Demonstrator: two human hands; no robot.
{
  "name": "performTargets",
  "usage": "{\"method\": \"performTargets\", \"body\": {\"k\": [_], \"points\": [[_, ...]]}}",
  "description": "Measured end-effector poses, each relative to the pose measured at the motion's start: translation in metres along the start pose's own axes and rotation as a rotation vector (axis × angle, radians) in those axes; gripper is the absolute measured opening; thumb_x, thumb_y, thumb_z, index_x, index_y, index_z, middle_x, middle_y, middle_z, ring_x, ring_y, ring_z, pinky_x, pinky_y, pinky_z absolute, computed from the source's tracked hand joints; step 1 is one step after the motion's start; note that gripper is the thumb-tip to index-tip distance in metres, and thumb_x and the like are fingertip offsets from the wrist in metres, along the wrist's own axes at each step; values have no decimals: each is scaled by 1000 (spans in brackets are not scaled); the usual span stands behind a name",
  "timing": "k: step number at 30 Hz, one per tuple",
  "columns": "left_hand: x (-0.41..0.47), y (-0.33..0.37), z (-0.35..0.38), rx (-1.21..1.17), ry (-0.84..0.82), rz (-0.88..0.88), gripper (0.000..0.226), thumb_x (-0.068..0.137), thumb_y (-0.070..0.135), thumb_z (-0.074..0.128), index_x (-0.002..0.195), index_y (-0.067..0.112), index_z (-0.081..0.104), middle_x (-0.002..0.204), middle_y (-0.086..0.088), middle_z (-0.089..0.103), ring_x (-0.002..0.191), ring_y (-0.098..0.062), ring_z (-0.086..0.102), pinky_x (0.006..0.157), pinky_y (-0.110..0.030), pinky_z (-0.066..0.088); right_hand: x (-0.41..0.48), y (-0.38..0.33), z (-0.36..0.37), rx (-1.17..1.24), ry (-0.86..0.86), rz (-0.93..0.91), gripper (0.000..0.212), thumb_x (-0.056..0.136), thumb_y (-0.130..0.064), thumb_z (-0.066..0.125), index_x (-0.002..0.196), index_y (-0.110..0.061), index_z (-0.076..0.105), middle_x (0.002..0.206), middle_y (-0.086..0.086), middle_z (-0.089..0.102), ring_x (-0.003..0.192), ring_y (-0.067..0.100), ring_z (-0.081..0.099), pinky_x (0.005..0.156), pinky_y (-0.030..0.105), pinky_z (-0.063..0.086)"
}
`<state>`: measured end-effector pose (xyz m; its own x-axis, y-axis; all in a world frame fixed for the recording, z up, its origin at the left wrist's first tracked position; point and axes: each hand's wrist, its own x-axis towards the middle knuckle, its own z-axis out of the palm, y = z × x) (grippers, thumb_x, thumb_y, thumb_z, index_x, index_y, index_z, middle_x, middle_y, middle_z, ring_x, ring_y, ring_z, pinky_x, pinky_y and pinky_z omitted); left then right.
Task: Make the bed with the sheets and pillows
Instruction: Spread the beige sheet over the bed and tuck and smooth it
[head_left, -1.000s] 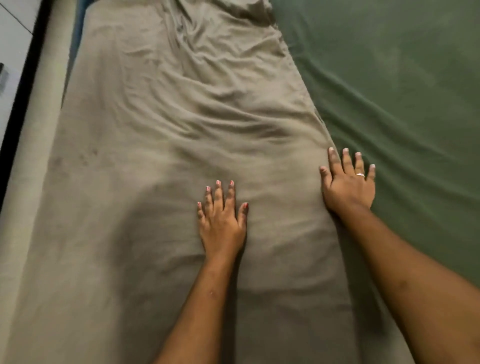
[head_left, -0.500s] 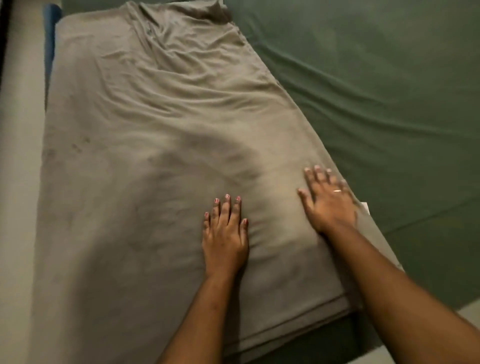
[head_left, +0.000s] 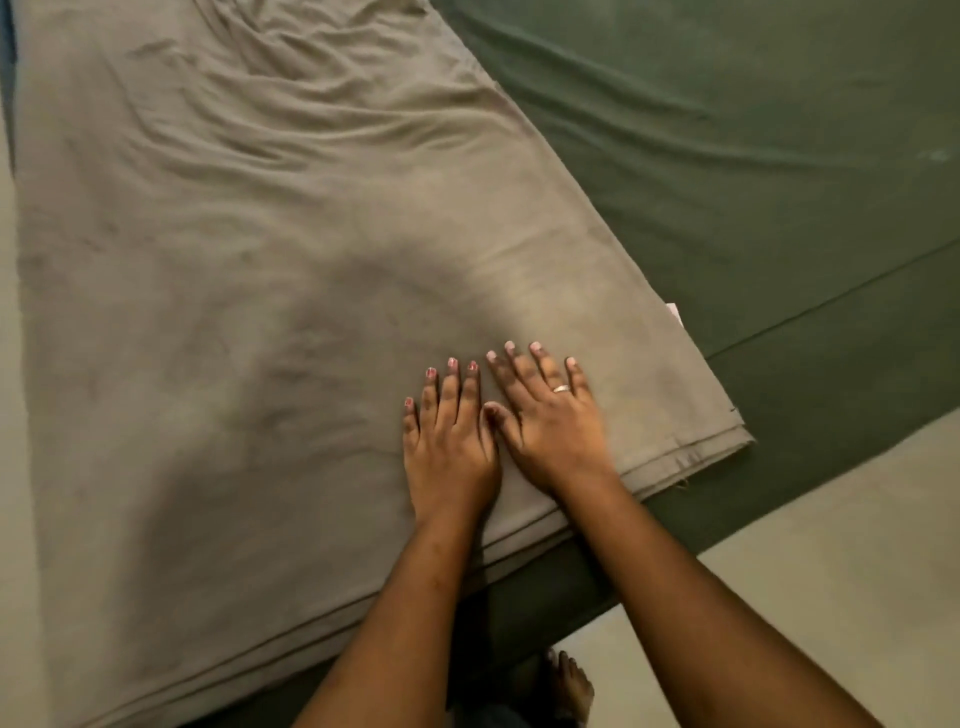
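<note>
- left hand (head_left: 449, 447): short nails painted pinkish red; the polish shows on four fingertips.
- right hand (head_left: 550, 431): short nails in a paler pink.
- ring (head_left: 561, 388): one narrow, plain band of pale metal, worn on the right hand's ring finger.
- left forearm (head_left: 415, 597), right forearm (head_left: 717, 608): both bare up to the near edge of the view.
- foot (head_left: 569, 686): bare, toes visible, at the near edge; dim and blurred.
</note>
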<state>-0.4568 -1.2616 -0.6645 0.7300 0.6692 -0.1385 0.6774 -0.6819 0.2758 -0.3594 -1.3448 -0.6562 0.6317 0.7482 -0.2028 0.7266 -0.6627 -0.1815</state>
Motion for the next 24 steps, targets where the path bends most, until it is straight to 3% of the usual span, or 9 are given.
{"method": "performTargets", "body": {"k": [2,9,14,16,19,24], "points": [[-5,2,-1,9,7,-5,55,100,38,23,153,30,11,160,7,5,148,-13,-2,117,-35,-6,-4,22,-3,-23,-9,59,59,97,-56,15,152,-36,5,160,-10,8,148,15,5,118,41,2],[-38,7,-6,-5,-59,-5,59,95,48,13,152,34,5,161,7,-2,147,-13,-7,116,-36,-9,-34,92,-17,-53,-20,256,62,97,-59,11,152,-35,-2,161,-8,-1,148,18,-3,119,41,-1],[-54,-12,-21,-33,-139,-12,55,100,52,21,150,40,2,161,9,-5,147,-13,-9,117,-38,-9,-49,119,-40,-55,-55,582,69,95,-62,9,154,-25,5,161,2,1,148,26,-2,118,52,2],[-57,-32,-30,-32,-135,-89,57,98,55,21,150,41,3,161,7,-4,147,-14,-8,118,-40,-7,-48,109,-50,-130,-22,554,69,97,-57,11,154,-19,4,161,3,-2,148,24,-6,118,52,0],[-64,-72,-42,-17,-88,-216,58,98,56,22,151,40,7,161,6,0,148,-14,-6,118,-42,-4,-33,57,-52,-142,63,344,70,97,-55,12,154,-16,0,161,6,-5,148,24,-7,118,48,-5],[-85,-138,-57,24,-5,-377,58,98,55,23,152,39,8,161,4,1,148,-16,-6,118,-43,-3,-24,-75,-4,5,-52,131,70,97,-57,16,154,-20,-1,161,3,-4,148,21,-7,118,45,-6]]}}
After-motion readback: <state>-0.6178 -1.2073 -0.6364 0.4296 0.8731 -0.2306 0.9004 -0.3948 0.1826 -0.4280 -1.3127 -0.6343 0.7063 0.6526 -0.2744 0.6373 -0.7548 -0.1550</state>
